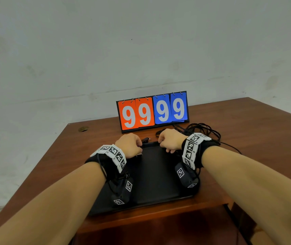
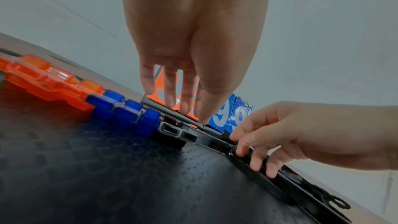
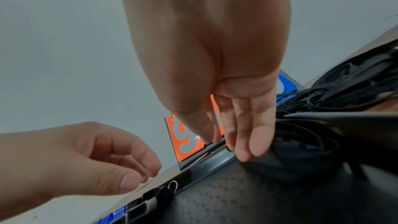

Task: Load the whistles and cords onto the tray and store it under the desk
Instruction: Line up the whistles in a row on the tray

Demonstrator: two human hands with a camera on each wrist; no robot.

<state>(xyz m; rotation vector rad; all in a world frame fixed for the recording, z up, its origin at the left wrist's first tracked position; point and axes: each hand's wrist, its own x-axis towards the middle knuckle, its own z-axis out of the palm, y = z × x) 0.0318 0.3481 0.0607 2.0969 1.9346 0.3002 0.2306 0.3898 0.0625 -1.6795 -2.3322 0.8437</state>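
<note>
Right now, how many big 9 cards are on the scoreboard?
4. Two orange cards on the left and two blue cards on the right, all showing 9.

Pale grey-white wall [image 1: 141, 50], scuffed and faintly cracked, filling the upper view under flat, even light. Brown wooden tabletop [image 1: 91, 144] pushed close against it, small round hole [image 1: 83, 129] near the far left corner. Orange and blue flip scoreboard [image 1: 152, 111] standing at the back, reading 99 99.
</note>
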